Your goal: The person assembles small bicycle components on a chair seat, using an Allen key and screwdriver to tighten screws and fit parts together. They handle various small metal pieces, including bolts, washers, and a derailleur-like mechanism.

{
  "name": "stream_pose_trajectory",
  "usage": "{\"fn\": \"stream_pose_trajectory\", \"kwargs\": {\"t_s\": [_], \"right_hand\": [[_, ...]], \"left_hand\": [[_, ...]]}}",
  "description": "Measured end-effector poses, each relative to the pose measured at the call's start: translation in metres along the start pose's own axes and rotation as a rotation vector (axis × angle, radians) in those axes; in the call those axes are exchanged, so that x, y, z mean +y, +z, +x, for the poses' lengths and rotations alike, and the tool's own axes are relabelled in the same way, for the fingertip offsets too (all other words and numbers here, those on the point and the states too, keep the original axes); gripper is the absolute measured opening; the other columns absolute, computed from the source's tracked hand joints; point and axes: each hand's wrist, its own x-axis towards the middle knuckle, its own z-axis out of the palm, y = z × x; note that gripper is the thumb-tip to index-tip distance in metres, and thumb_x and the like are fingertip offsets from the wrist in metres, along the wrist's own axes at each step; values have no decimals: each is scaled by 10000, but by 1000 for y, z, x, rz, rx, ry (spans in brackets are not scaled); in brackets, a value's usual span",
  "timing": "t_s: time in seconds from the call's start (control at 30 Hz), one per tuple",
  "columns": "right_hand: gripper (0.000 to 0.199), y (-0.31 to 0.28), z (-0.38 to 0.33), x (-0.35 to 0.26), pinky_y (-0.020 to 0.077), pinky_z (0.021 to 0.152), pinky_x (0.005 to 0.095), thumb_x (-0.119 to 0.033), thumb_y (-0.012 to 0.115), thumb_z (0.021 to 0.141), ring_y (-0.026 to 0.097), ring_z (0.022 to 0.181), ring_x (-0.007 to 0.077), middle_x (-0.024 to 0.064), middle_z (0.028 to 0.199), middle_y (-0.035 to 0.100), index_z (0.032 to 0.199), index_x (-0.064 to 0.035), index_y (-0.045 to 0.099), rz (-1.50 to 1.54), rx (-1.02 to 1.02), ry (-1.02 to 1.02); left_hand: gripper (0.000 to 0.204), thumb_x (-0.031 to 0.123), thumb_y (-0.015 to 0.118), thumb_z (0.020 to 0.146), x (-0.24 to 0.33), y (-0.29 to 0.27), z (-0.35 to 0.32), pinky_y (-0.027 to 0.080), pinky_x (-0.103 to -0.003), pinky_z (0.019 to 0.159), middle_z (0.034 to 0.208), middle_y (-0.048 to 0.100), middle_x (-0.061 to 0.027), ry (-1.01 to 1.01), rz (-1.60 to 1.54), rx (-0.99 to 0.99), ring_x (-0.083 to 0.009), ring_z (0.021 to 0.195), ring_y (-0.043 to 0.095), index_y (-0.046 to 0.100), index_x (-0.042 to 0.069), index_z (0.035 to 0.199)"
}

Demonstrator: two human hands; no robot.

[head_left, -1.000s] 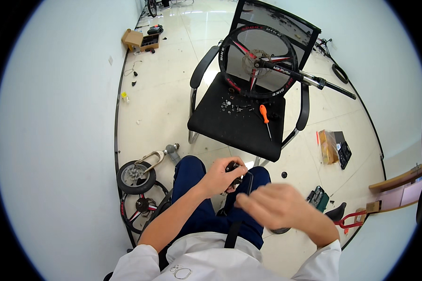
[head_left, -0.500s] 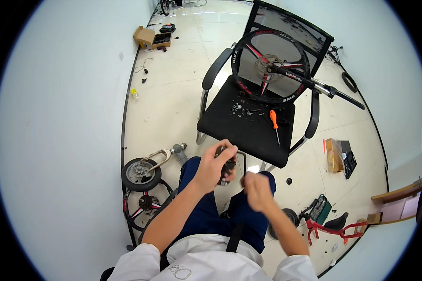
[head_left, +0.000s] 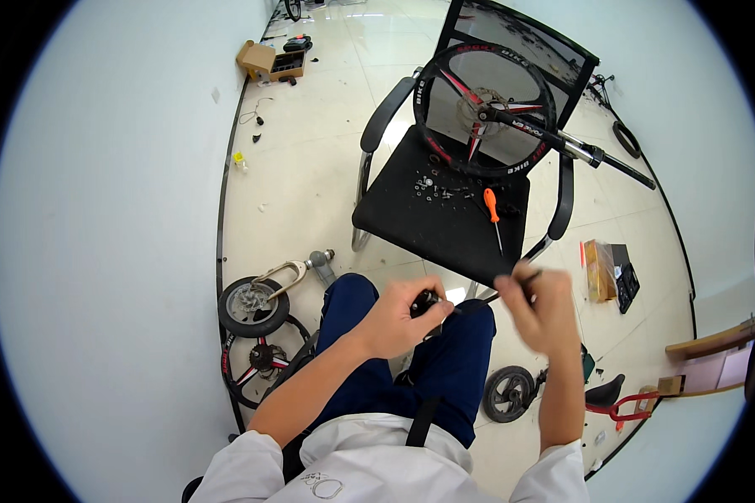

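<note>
Right hand (head_left: pixel 549 314) swung up and rightward since earlier frame, now blurred right of centre, fingers curled round slim dark tool (head_left: pixel 486 300). Small black part (head_left: pixel 425 303) just below frame centre, left hand (head_left: pixel 397 320) closed around it, above blue trousers (head_left: pixel 463 356). Whether tool is seated, cannot tell; off-line swing or loosened left grip could make it slip. Upper right: black chair (head_left: pixel 394 210) bearing loose small hardware (head_left: pixel 429 182), orange screwdriver (head_left: pixel 491 206).

Held part (head_left: pixel 426 303) glossy; floor (head_left: pixel 319 201) polished tile; trousers (head_left: pixel 449 369) matt cloth.
</note>
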Motion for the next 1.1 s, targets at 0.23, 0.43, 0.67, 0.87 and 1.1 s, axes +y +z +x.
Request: {"fn": "stream_pose_trajectory", "kwargs": {"t_s": [0.23,0.43,0.67,0.87,1.1], "right_hand": [[113,47,28,37,421,608,287,-10,612,869,563,704,182,118,979,582,982,-7,610,110,336,-123],[112,94,12,52,430,765,429,-106,631,807,572,868,354,147,893,591,776,-11,581,-75,178,-413],[237,120,-44,-11,453,522,363,-155,567,983,520,505,237,131,596,504,803,-10,514,1207,-324,393],[340,50,-38,-16,435,484,304,-213,542,1005,529,456,178,96,562,569,738,-6,511,1024,-260,372],[157,38,8,19,354,440,260,-83,576,968,472,439,100,48,550,511,850,-4,511,229,245,35]], "left_hand": [[157,168,619,974,20,2,0,376,-226,436,625,513,25,-186,-259,-66,-45,501,495,561,51,887],[108,67,611,919,15,-23,3,349,-282,411,575,511,-69,-105,-639,30,-123,444,444,519,28,878],[123,74,623,862,-2,-30,29,388,-291,486,584,514,-40,118,178,315,-119,500,481,513,22,847],[138,99,645,848,-22,-34,17,428,-289,534,609,549,-39,86,372,230,-110,553,547,537,13,843],[145,74,632,867,-4,-14,6,399,-243,484,662,565,-16,-196,-77,-71,-69,516,502,541,21,966]]}}
